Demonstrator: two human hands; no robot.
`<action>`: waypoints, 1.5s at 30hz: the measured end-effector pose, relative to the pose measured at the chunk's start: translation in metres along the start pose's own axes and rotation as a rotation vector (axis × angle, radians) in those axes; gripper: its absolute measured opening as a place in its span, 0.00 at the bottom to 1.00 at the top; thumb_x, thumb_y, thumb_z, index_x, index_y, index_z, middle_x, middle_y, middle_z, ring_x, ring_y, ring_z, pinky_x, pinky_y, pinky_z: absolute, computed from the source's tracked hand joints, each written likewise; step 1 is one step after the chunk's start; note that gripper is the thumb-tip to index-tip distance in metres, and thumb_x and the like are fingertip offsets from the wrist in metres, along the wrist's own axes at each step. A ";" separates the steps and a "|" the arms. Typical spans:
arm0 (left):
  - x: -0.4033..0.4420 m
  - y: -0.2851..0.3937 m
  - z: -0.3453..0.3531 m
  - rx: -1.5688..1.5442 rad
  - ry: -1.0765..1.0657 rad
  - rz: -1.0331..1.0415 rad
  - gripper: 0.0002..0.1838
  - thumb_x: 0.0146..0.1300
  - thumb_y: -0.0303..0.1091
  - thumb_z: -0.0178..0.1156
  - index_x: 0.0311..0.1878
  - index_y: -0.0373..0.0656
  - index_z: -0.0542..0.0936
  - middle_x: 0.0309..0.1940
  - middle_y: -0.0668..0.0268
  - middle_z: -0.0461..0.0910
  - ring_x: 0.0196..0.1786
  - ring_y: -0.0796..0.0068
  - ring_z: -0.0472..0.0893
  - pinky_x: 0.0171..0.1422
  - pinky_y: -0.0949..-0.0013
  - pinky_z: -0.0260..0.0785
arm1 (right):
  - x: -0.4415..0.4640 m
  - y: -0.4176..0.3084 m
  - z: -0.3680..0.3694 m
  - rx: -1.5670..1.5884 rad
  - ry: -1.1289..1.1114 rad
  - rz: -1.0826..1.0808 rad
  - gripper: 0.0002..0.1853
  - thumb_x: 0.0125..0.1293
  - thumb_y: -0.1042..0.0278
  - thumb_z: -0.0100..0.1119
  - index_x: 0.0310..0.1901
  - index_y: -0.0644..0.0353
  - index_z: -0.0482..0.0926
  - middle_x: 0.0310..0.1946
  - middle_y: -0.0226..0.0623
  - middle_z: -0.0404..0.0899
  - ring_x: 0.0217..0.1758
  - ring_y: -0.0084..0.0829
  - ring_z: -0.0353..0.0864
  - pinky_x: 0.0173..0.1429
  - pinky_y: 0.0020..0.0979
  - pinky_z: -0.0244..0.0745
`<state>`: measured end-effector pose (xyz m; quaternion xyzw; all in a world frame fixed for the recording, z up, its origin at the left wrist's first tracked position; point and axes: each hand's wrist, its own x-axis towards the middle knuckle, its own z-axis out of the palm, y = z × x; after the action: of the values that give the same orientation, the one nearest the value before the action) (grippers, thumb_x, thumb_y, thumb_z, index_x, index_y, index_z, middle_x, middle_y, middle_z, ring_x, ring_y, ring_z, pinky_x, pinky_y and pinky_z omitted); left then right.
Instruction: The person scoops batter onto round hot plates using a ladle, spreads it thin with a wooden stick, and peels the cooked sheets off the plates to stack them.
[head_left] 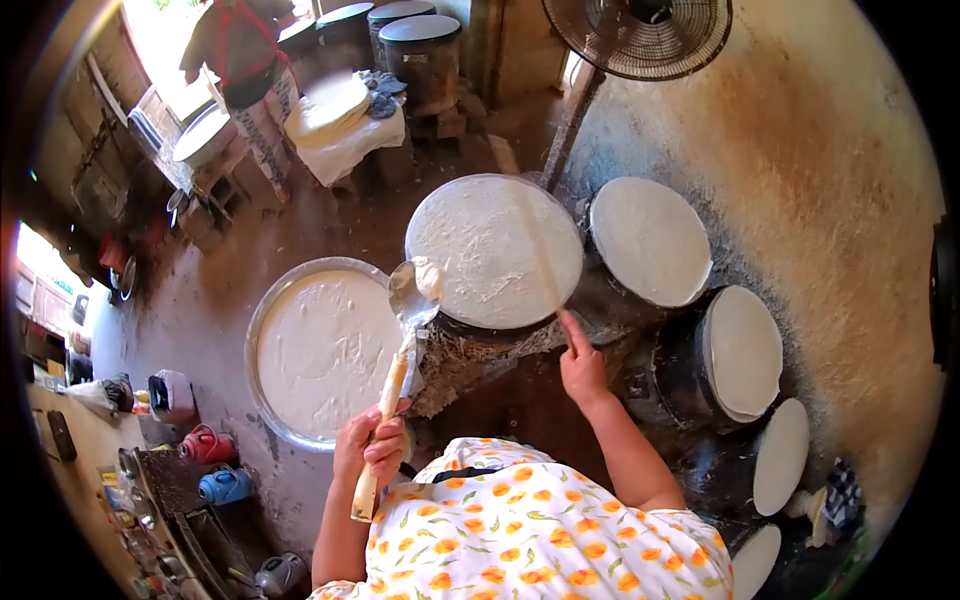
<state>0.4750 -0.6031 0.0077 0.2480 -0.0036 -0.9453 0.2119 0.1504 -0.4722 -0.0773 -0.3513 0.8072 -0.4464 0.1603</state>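
Observation:
My left hand (370,448) is wrapped round the wooden handle of a metal ladle (409,300). Pale batter clings to the ladle's bowl, which hangs between a wide basin and a round griddle. White batter (325,350) fills the metal basin (257,400) on the left. A white layer (480,245) covers the griddle top in the centre. Closed round the near end of a long, thin wooden stick (546,268), my right hand (583,368) is at the griddle's front right edge. The stick slants across the white layer, its far part blurred.
Several round drums with white tops, such as one (650,240) and another (742,352), curve along the right wall. A fan (640,35) stands behind. At the back left are a person (245,60) and a cloth-covered stand (350,140). Kettles (225,485) sit lower left.

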 end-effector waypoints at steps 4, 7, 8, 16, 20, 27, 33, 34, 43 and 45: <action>-0.028 0.013 -0.018 -0.157 -0.250 0.079 0.25 0.69 0.34 0.44 0.62 0.26 0.60 0.24 0.69 0.64 0.15 0.85 0.66 0.12 0.77 0.64 | -0.024 0.035 0.029 -0.096 -0.046 0.106 0.35 0.56 0.85 0.43 0.67 0.47 0.62 0.58 0.51 0.72 0.60 0.42 0.74 0.58 0.32 0.69; -0.060 0.045 -0.048 -0.097 -0.262 0.266 0.23 0.69 0.33 0.42 0.62 0.26 0.60 0.25 0.66 0.68 0.16 0.84 0.68 0.13 0.77 0.65 | -0.069 -0.018 0.037 -0.307 -0.502 0.044 0.34 0.58 0.77 0.44 0.66 0.31 0.63 0.45 0.55 0.77 0.46 0.53 0.78 0.52 0.45 0.73; -0.064 0.053 -0.058 -0.067 -0.202 0.293 0.23 0.69 0.33 0.42 0.61 0.26 0.61 0.26 0.67 0.68 0.16 0.84 0.68 0.13 0.77 0.65 | -0.069 -0.007 0.043 -0.229 -0.397 -0.054 0.35 0.58 0.77 0.44 0.66 0.31 0.63 0.44 0.55 0.77 0.46 0.52 0.78 0.50 0.46 0.74; 0.012 0.088 -0.236 -0.286 0.138 0.036 0.18 0.68 0.38 0.44 0.49 0.29 0.68 0.23 0.68 0.70 0.21 0.80 0.72 0.20 0.76 0.69 | -0.122 -0.003 0.054 -0.013 -0.204 0.269 0.36 0.58 0.77 0.41 0.69 0.33 0.56 0.45 0.58 0.76 0.40 0.52 0.80 0.45 0.45 0.74; 0.063 0.063 -0.262 0.001 0.467 -0.161 0.14 0.63 0.42 0.47 0.31 0.40 0.69 0.19 0.65 0.72 0.22 0.72 0.75 0.27 0.72 0.73 | -0.174 0.003 0.043 -0.151 -0.374 0.231 0.34 0.62 0.76 0.35 0.68 0.26 0.59 0.47 0.51 0.77 0.45 0.48 0.79 0.51 0.43 0.74; 0.139 0.009 -0.267 0.096 0.222 -0.593 0.12 0.60 0.31 0.48 0.41 0.30 0.69 0.33 0.51 0.75 0.37 0.59 0.78 0.41 0.63 0.74 | -0.223 0.035 -0.025 -0.205 -0.002 0.298 0.35 0.62 0.75 0.41 0.70 0.31 0.54 0.55 0.45 0.74 0.45 0.48 0.80 0.48 0.44 0.76; 0.139 -0.119 -0.141 0.532 0.326 -0.370 0.08 0.65 0.30 0.49 0.39 0.35 0.73 0.32 0.57 0.78 0.37 0.57 0.81 0.49 0.55 0.77 | -0.279 0.086 -0.091 -0.161 0.235 0.334 0.35 0.61 0.74 0.47 0.70 0.36 0.55 0.51 0.46 0.76 0.41 0.49 0.80 0.43 0.45 0.76; 0.145 -0.139 -0.121 0.545 0.323 -0.369 0.08 0.65 0.30 0.49 0.39 0.35 0.73 0.32 0.57 0.78 0.37 0.57 0.81 0.49 0.55 0.77 | -0.289 0.092 -0.106 -0.147 0.257 0.414 0.35 0.61 0.74 0.48 0.70 0.36 0.55 0.47 0.48 0.79 0.37 0.50 0.81 0.40 0.44 0.77; 0.273 -0.323 0.010 1.682 -0.629 0.544 0.11 0.60 0.28 0.60 0.46 0.37 0.78 0.38 0.63 0.77 0.37 0.69 0.80 0.38 0.72 0.75 | -0.378 0.166 -0.186 -0.155 0.522 0.530 0.38 0.58 0.78 0.49 0.71 0.41 0.54 0.24 0.38 0.79 0.24 0.36 0.79 0.33 0.37 0.76; 0.288 -0.360 0.048 1.896 -0.837 0.754 0.13 0.58 0.26 0.60 0.47 0.35 0.78 0.43 0.59 0.75 0.41 0.65 0.79 0.42 0.69 0.74 | -0.391 0.171 -0.189 -0.130 0.614 0.479 0.38 0.59 0.79 0.47 0.71 0.41 0.54 0.24 0.37 0.79 0.22 0.34 0.79 0.30 0.35 0.76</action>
<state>0.0822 -0.3956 -0.1247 -0.0468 -0.8744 -0.4429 0.1925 0.2441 -0.0188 -0.1371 -0.0125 0.9033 -0.4288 -0.0114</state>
